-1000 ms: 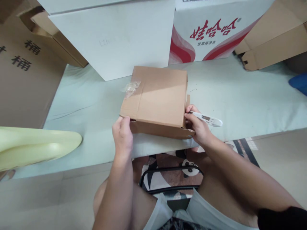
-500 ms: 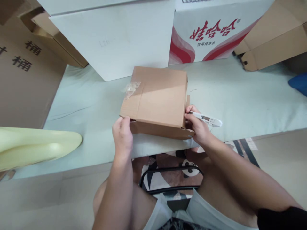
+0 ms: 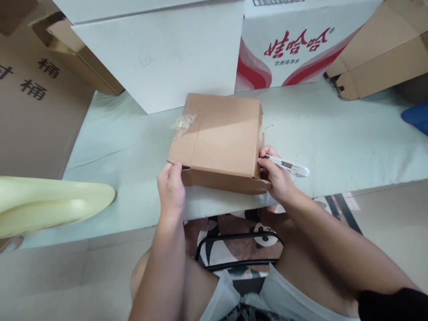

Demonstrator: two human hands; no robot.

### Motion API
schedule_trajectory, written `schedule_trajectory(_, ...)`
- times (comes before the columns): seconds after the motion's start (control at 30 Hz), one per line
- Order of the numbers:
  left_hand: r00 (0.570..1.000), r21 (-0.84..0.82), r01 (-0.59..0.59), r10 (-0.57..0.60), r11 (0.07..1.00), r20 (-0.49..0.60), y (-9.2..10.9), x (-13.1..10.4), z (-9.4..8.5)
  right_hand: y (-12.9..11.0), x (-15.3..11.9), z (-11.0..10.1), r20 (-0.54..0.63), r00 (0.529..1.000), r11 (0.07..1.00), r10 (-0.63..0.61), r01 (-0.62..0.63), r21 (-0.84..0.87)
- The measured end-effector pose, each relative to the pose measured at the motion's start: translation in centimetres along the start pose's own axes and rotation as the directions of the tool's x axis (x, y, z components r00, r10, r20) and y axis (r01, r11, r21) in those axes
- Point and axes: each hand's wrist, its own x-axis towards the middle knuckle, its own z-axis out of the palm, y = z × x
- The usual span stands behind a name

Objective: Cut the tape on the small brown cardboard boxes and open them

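A brown cardboard box (image 3: pixel 225 133) lies on the cloth-covered table, with a crumpled piece of clear tape (image 3: pixel 184 125) stuck to its left edge. My left hand (image 3: pixel 171 187) is closed on the front left corner of the box, thumb on top. At the right side, my right hand (image 3: pixel 276 174) holds a white utility knife (image 3: pixel 290 167), whose handle points outward to the right. The fingertips of that hand press against the right side of the box near its front corner. Whether the blade is out is hidden.
Behind the box stand a large white carton (image 3: pixel 160 58) and a red-and-white printed carton (image 3: pixel 284 49). A pale yellow curved object (image 3: pixel 56 205) sits at the left. Open cardboard (image 3: pixel 381 67) and a blue object (image 3: pixel 417 117) are at the right. Big brown cartons (image 3: pixel 33 120) fill the far left.
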Motion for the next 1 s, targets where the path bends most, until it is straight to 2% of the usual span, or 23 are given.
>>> schedule_trajectory(1.0,1.000,0.005,-0.007,0.007,1.000,-0.004,-0.22,-0.02,0.03,-0.22,-0.16,0.23,0.001,1.000,0.999,0.022,-0.022,0.029)
